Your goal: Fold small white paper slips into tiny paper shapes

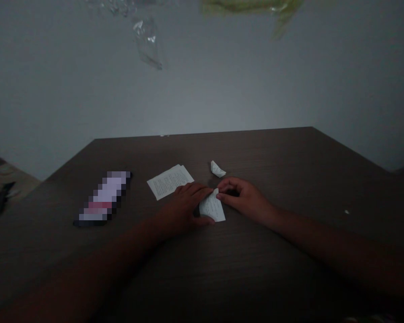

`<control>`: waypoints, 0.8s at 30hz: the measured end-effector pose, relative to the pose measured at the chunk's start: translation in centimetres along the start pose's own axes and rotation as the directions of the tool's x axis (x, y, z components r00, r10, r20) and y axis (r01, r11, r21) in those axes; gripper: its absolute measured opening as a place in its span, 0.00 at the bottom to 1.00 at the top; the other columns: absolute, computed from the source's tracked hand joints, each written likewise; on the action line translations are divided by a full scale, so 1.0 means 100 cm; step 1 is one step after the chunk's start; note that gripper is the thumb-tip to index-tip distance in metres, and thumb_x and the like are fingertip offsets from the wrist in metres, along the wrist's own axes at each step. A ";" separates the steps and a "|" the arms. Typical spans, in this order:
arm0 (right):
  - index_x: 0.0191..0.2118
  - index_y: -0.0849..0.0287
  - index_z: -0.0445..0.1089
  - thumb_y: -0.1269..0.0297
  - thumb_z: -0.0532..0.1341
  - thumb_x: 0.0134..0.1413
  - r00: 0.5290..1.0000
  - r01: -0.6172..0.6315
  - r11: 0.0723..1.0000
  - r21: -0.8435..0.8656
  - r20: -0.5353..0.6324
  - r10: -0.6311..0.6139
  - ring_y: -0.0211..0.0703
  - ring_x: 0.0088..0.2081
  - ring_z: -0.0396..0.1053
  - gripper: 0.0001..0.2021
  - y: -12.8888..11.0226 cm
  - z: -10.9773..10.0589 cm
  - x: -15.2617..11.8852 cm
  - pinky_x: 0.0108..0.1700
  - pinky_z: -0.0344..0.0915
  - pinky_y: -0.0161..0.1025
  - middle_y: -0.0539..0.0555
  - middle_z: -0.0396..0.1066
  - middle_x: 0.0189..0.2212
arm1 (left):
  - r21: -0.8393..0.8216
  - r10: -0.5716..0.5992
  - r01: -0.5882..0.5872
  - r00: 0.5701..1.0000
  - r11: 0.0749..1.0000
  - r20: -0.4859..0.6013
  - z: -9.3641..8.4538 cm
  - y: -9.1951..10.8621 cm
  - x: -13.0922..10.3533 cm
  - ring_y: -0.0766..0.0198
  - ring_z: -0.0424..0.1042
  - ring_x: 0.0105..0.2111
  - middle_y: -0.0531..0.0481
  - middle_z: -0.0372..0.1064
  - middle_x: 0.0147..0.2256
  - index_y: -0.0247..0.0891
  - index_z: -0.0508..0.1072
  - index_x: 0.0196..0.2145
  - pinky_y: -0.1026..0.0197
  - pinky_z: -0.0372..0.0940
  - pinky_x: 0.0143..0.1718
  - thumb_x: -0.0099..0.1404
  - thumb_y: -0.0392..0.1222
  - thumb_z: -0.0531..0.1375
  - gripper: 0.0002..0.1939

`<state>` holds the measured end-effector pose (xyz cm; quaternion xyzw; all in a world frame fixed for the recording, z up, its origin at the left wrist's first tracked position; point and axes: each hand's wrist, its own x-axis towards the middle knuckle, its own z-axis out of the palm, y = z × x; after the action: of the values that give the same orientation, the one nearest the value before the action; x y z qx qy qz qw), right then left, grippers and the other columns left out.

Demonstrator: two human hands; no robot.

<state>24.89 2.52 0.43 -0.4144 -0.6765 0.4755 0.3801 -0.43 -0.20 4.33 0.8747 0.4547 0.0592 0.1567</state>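
Note:
A small printed sheet of paper lies on the table in front of me, its top corner folded up. My right hand pinches that raised corner between thumb and fingers. Across the sheet's left side rests my left hand, its fingers stretched out to the top corner and its thumb apart at the lower edge. Part of the sheet is hidden under it. Just beyond my hands sits a small folded piece of paper. Several printed sheets lie in a loose stack behind my left hand.
A phone with a blurred-out screen lies on the left of the dark wooden table. Clear plastic and a yellow wrapper are on the pale wall behind. A tiny white scrap is at the right.

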 end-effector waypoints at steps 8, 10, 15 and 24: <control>0.54 0.50 0.69 0.66 0.72 0.60 0.994 0.085 0.996 -0.033 -0.068 -0.087 0.49 0.43 0.81 0.20 0.010 0.001 0.006 0.52 0.78 0.50 0.49 0.81 0.40 | -0.010 0.080 -0.082 0.990 0.997 -0.118 0.008 -0.004 -0.004 0.31 0.67 0.76 0.28 0.66 0.77 0.37 0.65 0.79 0.32 0.64 0.77 0.69 0.48 0.80 0.49; 0.55 0.50 0.70 0.68 0.71 0.61 0.992 0.100 0.987 -0.123 -0.062 -0.109 0.48 0.43 0.80 0.19 0.010 -0.003 0.007 0.50 0.77 0.49 0.50 0.81 0.41 | -0.008 0.101 -0.103 0.983 0.995 -0.151 0.010 -0.006 -0.005 0.29 0.66 0.77 0.28 0.66 0.77 0.38 0.65 0.79 0.30 0.65 0.76 0.69 0.45 0.80 0.48; 0.44 0.52 0.76 0.70 0.69 0.64 0.981 0.186 0.931 -0.314 0.004 -0.195 0.48 0.43 0.79 0.07 0.007 -0.012 0.006 0.48 0.75 0.46 0.51 0.80 0.40 | -0.008 0.123 -0.126 0.977 0.992 -0.173 0.012 -0.010 -0.005 0.32 0.67 0.76 0.33 0.67 0.76 0.44 0.71 0.74 0.28 0.66 0.75 0.72 0.39 0.77 0.38; 0.40 0.51 0.78 0.68 0.67 0.70 0.866 0.496 0.807 -0.321 0.256 -0.430 0.52 0.47 0.80 0.05 -0.003 -0.016 0.003 0.54 0.76 0.51 0.54 0.82 0.41 | 0.041 0.130 -0.124 0.965 0.991 -0.226 0.017 -0.018 -0.002 0.39 0.72 0.73 0.36 0.72 0.73 0.42 0.72 0.74 0.35 0.66 0.75 0.77 0.35 0.71 0.32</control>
<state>26.23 3.22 1.18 -0.2590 -0.8655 0.2630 0.3387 -1.54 0.28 2.13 0.8915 0.4135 0.1631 0.0879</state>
